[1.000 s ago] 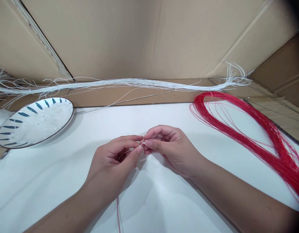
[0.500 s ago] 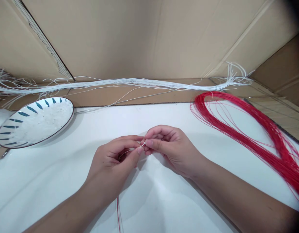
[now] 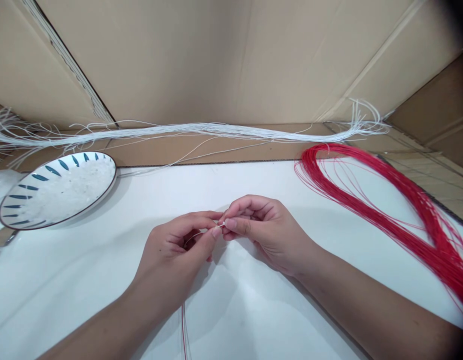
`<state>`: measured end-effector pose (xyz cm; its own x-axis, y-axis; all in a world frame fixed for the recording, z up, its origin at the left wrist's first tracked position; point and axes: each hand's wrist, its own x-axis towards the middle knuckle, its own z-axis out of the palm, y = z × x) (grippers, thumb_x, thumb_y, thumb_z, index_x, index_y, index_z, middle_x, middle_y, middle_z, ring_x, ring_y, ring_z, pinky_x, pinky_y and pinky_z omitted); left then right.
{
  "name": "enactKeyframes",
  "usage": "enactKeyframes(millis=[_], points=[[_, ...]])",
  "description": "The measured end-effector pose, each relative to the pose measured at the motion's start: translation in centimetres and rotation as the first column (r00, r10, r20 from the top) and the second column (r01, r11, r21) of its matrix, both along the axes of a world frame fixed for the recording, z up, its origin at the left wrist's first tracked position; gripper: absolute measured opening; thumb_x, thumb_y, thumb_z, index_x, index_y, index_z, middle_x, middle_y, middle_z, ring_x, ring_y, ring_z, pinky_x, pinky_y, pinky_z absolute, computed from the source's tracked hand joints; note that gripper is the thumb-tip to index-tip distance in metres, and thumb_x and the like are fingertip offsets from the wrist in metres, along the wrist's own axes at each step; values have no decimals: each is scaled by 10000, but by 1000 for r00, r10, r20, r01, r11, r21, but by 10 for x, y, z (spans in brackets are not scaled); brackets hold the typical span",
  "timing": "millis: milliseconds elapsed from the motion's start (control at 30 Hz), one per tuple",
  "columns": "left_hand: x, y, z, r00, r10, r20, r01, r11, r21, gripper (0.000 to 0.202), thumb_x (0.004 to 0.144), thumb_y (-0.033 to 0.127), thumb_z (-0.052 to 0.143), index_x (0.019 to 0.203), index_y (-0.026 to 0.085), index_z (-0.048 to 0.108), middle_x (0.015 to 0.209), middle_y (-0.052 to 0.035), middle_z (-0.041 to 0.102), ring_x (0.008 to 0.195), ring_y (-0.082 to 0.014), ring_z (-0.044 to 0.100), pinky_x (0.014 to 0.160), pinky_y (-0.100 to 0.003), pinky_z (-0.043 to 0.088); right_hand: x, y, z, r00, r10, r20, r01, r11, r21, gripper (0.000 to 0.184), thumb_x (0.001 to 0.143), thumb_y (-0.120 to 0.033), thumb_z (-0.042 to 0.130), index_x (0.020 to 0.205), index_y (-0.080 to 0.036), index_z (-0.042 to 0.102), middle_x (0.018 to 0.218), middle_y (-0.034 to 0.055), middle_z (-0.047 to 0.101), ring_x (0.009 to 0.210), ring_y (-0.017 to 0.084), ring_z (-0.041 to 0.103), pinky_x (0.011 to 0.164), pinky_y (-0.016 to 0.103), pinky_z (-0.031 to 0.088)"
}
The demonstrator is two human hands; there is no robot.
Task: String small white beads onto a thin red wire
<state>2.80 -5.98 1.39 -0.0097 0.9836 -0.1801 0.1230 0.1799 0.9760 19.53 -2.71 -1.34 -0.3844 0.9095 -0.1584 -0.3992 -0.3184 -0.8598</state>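
Near the middle of the view, my left hand (image 3: 182, 240) pinches a thin white wire (image 3: 194, 235) between thumb and forefinger. Fingertip to fingertip with it, my right hand (image 3: 261, 227) is closed on a tiny white piece (image 3: 224, 224) at the wire's end; its exact kind is too small to make out. Below my left hand a red strand (image 3: 183, 330) and a pale one hang down beside each other toward the front edge. Whether they join the wire in my fingers is hidden by the hand.
An oval plate (image 3: 6, 202) with dark leaf marks holds small whitish translucent bits at the left. A bundle of white wires (image 3: 201, 130) lies along the cardboard (image 3: 148, 155) at the back. A looped hank of red wire (image 3: 385, 235) rests on the white table (image 3: 246, 310) at right.
Both hands stay almost where they were, still pinching at the same spot. The whole view has shifted very slightly, with the plate a touch further right.
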Motion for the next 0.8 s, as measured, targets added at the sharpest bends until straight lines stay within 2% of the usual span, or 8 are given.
enactKeyframes(millis=[133, 300, 500, 633, 800], points=[[0, 0, 0, 1000, 6, 6, -6, 1000, -7, 102, 804, 279, 738, 726, 282, 804, 934, -14, 787, 661, -124, 605, 616, -246, 473, -1, 0, 3, 1000, -3, 0, 3, 1000, -20, 178, 694, -238, 887, 759, -169, 736, 700, 20, 719, 687, 121, 660, 708, 267, 532], [1, 0, 0, 1000, 10, 18, -9, 1000, -15, 88, 794, 291, 750, 722, 280, 800, 1003, -11, 780, 584, -93, 528, 600, -247, 460, -2, 0, 5, 1000, -22, 9, 22, 999, -35, 216, 651, -255, 915, 740, -162, 742, 688, 18, 723, 652, 106, 662, 682, 243, 537], [1, -1, -2, 1000, 22, -18, -22, 1000, -8, 103, 788, 316, 745, 711, 265, 790, 1016, -18, 779, 677, -122, 595, 585, -230, 454, -5, -1, 5, 998, -62, 18, 62, 998, -14, 228, 620, -255, 927, 718, -157, 745, 647, 9, 711, 629, 106, 662, 658, 238, 547], [-1, -1, -5, 999, 1, -33, -1, 1000, 13, 117, 795, 315, 736, 701, 267, 787, 1034, -11, 770, 682, -120, 606, 583, -233, 448, -5, -1, 4, 998, -64, 27, 64, 998, 2, 172, 658, -221, 899, 724, -160, 752, 642, 11, 709, 637, 105, 664, 669, 235, 546], [-1, -2, -5, 998, 2, -65, 3, 996, 89, 155, 811, 286, 723, 668, 270, 779, 989, -1, 769, 786, -141, 664, 607, -218, 466, -3, -1, 2, 998, -57, -2, 57, 998, 16, 112, 699, -177, 864, 736, -165, 759, 665, 14, 720, 648, 100, 674, 675, 221, 552]])
